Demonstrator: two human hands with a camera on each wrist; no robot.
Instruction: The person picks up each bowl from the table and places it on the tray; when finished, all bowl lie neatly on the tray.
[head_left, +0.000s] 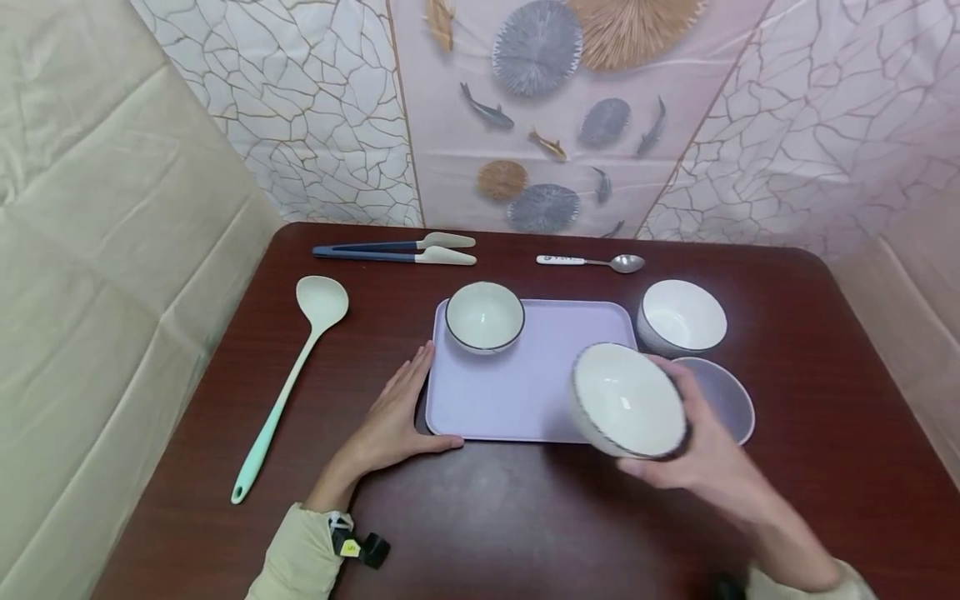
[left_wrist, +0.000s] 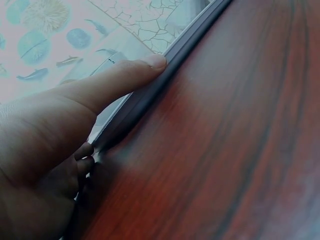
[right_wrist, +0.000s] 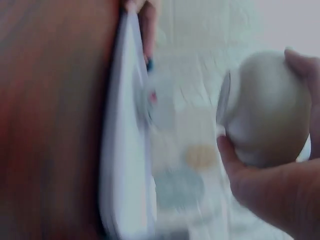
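Observation:
My right hand point(head_left: 697, 454) grips a white bowl with a dark rim point(head_left: 628, 402) by its right side. The bowl is tilted and held over the front right corner of the lilac tray point(head_left: 543, 375); in the right wrist view, the bowl point(right_wrist: 272, 112) appears well away from the tray point(right_wrist: 125, 170). My left hand point(head_left: 393, 423) lies at the tray's front left corner, fingers stretched along the left edge and thumb along the front edge. The left thumb point(left_wrist: 120, 82) shows against that edge in the left wrist view. Another dark-rimmed bowl point(head_left: 486, 317) stands at the tray's back left.
Right of the tray stand a white bowl point(head_left: 684, 315) and a grey-purple dish point(head_left: 726, 398), partly hidden by my right hand. A spoon point(head_left: 588, 261) and blue-handled tongs point(head_left: 390, 250) lie along the back. On the left is a long ladle point(head_left: 292, 379) with a mint handle.

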